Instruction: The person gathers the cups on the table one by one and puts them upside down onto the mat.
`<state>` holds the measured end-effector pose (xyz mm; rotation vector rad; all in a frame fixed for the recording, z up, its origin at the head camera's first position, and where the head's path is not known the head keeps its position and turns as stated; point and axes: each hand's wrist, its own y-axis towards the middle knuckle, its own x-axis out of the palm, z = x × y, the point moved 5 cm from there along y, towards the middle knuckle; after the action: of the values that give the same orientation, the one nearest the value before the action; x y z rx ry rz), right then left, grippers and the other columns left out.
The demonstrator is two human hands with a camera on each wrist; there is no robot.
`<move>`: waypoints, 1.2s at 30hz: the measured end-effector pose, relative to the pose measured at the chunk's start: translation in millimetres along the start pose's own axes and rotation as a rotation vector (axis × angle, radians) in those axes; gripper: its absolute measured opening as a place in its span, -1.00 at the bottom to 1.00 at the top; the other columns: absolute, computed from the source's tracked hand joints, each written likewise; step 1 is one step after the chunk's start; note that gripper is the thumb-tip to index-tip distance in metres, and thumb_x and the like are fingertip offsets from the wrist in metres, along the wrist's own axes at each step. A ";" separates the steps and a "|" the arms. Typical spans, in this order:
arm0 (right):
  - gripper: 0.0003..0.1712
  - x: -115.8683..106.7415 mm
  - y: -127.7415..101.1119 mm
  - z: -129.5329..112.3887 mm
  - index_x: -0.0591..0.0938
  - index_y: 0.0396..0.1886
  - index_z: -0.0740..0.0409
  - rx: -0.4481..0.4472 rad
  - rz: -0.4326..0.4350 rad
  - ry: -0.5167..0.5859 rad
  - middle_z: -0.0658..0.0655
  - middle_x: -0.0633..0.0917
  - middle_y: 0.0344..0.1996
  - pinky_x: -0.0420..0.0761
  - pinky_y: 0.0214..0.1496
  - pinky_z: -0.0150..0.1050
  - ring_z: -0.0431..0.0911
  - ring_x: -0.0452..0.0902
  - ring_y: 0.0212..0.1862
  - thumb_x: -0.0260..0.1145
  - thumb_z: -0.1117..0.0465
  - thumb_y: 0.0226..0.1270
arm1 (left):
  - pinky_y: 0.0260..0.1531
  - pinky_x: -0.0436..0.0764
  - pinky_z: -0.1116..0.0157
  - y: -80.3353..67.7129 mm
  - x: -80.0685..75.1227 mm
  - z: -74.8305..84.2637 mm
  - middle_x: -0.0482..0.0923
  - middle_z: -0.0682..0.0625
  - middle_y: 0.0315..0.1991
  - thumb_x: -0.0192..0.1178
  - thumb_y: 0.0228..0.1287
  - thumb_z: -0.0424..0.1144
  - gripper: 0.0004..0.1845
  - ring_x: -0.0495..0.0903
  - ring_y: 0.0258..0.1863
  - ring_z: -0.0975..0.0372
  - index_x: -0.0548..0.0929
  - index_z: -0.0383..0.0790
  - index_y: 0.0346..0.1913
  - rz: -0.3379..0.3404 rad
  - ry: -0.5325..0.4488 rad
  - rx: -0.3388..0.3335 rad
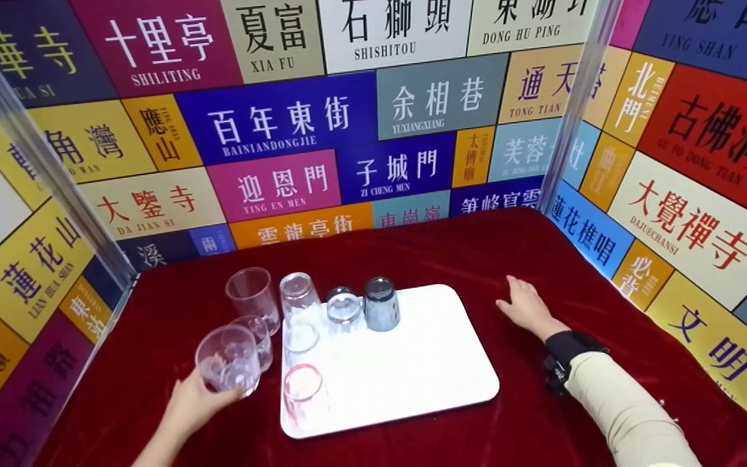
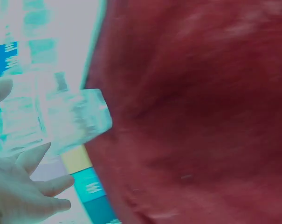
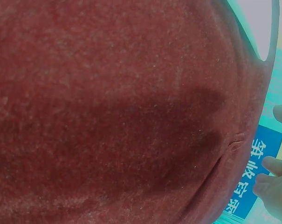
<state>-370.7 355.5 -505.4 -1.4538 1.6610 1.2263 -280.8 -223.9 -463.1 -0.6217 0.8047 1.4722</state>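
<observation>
My left hand grips a clear drinking glass just left of the tray, thumb on the near side and the other fingers partly hidden behind it. In the left wrist view that glass lies between thumb and fingers. Right behind it, partly covered, is another clear glass. A wide clear glass stands on the cloth farther back. My right hand is held over the cloth right of the tray, fingers extended, with nothing in it; its fingers show at the right wrist view's edge.
The white tray lies mid-table on red velvet cloth. Along its back are a tall clear glass, a short clear glass and a grey glass. A red-rimmed glass is at its left side. Sign-covered walls enclose the table.
</observation>
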 end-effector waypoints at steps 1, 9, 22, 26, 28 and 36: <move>-0.30 0.0 0.2 -0.3 0.18 0.18 0.67 -0.001 0.001 0.000 0.63 0.31 0.11 0.13 0.28 0.17 0.42 0.16 0.20 0.18 0.26 0.20 | 0.07 0.34 -0.13 3.5 -4.0 6.0 0.55 -0.38 -0.10 0.40 -0.19 -0.06 -0.24 0.51 -0.06 -0.17 0.43 -0.47 0.07 0.009 -0.004 0.007; -0.29 0.3 -1.0 -5.0 0.15 0.21 0.64 0.015 -0.023 0.027 0.62 0.28 0.14 0.13 0.28 0.18 0.41 0.12 0.22 0.15 0.25 0.23 | 0.02 0.44 0.08 32.6 -6.4 70.9 0.50 -0.26 0.07 0.40 -0.11 -0.14 -0.28 0.50 0.00 -0.03 0.41 -0.36 0.16 0.008 -0.201 0.045; -0.27 -11.9 6.9 -29.1 0.12 0.27 0.57 0.004 -0.016 0.128 0.56 0.24 0.21 0.13 0.29 0.17 0.36 0.08 0.27 0.16 0.22 0.26 | -0.18 0.51 0.20 55.1 53.9 167.9 0.55 -0.14 -0.05 0.40 -0.15 -0.11 -0.34 0.51 -0.17 0.11 0.46 -0.18 0.11 -0.133 -0.391 0.162; -0.27 -17.3 11.5 -43.7 0.13 0.28 0.55 -0.027 -0.007 0.162 0.54 0.24 0.22 0.13 0.29 0.17 0.35 0.09 0.27 0.16 0.21 0.27 | -0.18 0.52 0.19 61.2 63.6 185.7 0.55 -0.15 -0.05 0.39 -0.16 -0.08 -0.30 0.50 -0.16 0.10 0.45 -0.23 0.12 -0.177 -0.379 0.179; -0.27 -19.0 12.4 -48.7 0.13 0.29 0.53 -0.026 -0.012 0.178 0.53 0.24 0.23 0.13 0.29 0.17 0.34 0.08 0.28 0.17 0.20 0.27 | -0.14 0.53 0.16 63.7 66.2 193.0 0.55 -0.15 -0.03 0.39 -0.16 -0.06 -0.27 0.51 -0.12 0.08 0.43 -0.25 0.15 -0.195 -0.357 0.180; -0.26 -22.0 11.9 -60.8 0.13 0.30 0.51 -0.037 -0.025 0.195 0.50 0.25 0.24 0.12 0.31 0.13 0.30 0.09 0.30 0.17 0.18 0.26 | -0.24 0.53 0.17 69.1 66.7 216.4 0.61 -0.04 -0.22 0.37 -0.20 0.09 -0.32 0.52 -0.24 0.12 0.50 -0.21 0.01 -0.171 -0.091 0.277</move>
<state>-369.7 308.6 -459.4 -1.6567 1.7481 1.1375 -334.4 -10.1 -376.6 -0.4006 0.8450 1.1991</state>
